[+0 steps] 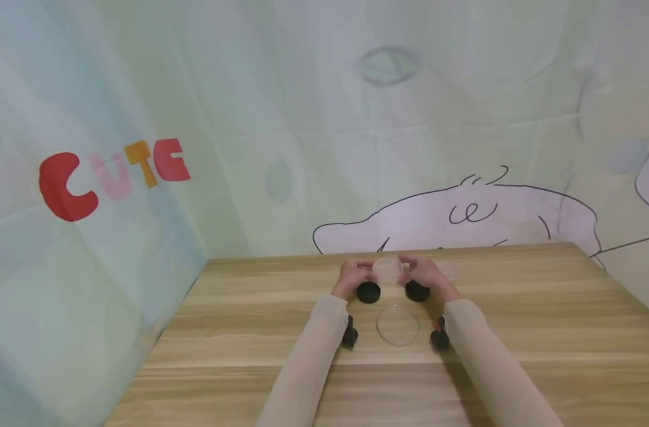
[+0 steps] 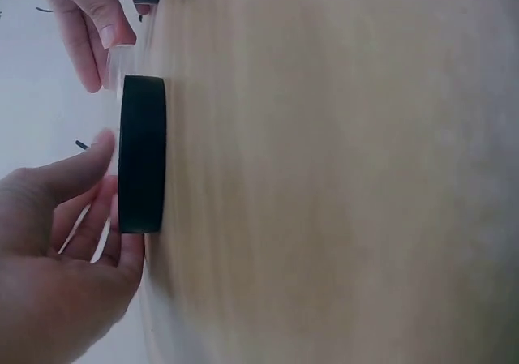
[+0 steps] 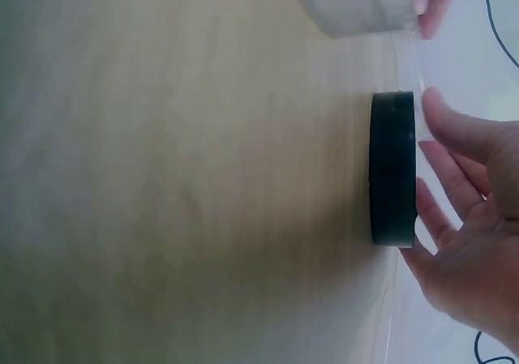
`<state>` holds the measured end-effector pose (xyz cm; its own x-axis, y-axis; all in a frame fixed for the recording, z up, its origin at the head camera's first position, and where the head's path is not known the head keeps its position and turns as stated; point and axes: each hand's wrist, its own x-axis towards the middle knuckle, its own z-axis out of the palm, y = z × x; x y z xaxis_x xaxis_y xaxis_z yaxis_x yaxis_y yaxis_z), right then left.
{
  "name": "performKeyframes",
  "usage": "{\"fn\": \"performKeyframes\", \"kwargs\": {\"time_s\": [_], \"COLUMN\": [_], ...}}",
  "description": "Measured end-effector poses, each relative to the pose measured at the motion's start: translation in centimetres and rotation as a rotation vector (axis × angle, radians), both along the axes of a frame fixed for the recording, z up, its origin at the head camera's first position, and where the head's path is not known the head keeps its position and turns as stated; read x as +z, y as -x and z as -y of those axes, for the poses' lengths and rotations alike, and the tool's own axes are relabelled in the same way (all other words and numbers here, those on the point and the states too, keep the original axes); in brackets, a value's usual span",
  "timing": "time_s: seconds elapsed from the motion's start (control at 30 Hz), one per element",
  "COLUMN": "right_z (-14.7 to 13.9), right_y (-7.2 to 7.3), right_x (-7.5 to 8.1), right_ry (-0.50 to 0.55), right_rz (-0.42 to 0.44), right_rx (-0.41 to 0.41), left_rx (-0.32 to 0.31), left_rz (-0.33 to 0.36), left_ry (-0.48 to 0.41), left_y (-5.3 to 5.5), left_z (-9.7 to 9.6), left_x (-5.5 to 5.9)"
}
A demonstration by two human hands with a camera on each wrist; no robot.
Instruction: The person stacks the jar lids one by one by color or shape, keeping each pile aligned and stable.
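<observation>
Diffuse light leaves soft shadows on the table (image 1: 239, 332), while both wrist views look hazy.

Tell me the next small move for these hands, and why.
Probably settle the clear round piece flat on the table without drawing it nearer: the left hand and right hand hold it from either side, and two black discs lie close in front.

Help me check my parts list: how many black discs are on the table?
2: one black disc by the left hand, another black disc by the right hand; more may be hidden.
</observation>
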<state>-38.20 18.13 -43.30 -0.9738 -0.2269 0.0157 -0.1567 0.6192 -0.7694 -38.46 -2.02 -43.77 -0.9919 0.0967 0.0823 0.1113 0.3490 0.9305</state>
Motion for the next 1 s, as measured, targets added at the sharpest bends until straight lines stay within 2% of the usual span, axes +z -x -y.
{"fn": "performKeyframes", "kwargs": {"time_s": [0.1, 0.2, 0.37, 0.47, 0.6, 0.7, 0.83, 1.0], "right_z": [0.0, 0.0, -0.1, -0.7, -1.9, -2.5, -2.7, -2.5], "right_y": [-0.1, -0.4, -0.8, -1.1, -2.3, -3.6, -5.5, -7.5], "right_x": [0.0, 0.1, 1.0, 1.7, 2.3, 2.7, 3.0, 3.1], "right_ry": [0.050, 0.109, 0.149, 0.165, 0.194, 0.243, 0.302, 0.308], "right_rz": [-0.042, -0.066, -0.036, -0.015, -0.040, -0.060, -0.070, -0.080], "right_rx": [0.027, 0.048, 0.058, 0.059, 0.069, 0.086, 0.095, 0.113], "left_rx": [-0.005, 0.009, 0.036, 0.018, -0.032, -0.068, -0.144, -0.219], "left_rz": [-0.014, 0.012, 0.016, 0.021, 0.006, -0.040, -0.099, -0.092], "left_ry": [-0.084, -0.154, -0.150, -0.145, -0.134, -0.118, -0.108, -0.086], "left_y": [0.0, 0.0, -0.1, -0.5, -1.8, -3.2, -5.0, -6.9], "left_z": [0.2, 0.4, 0.4, 0.3, -0.1, -0.2, -0.1, 0.5], "left_x": [0.1, 0.4, 1.6, 2.6, 3.8, 4.5, 4.9, 4.8]}}
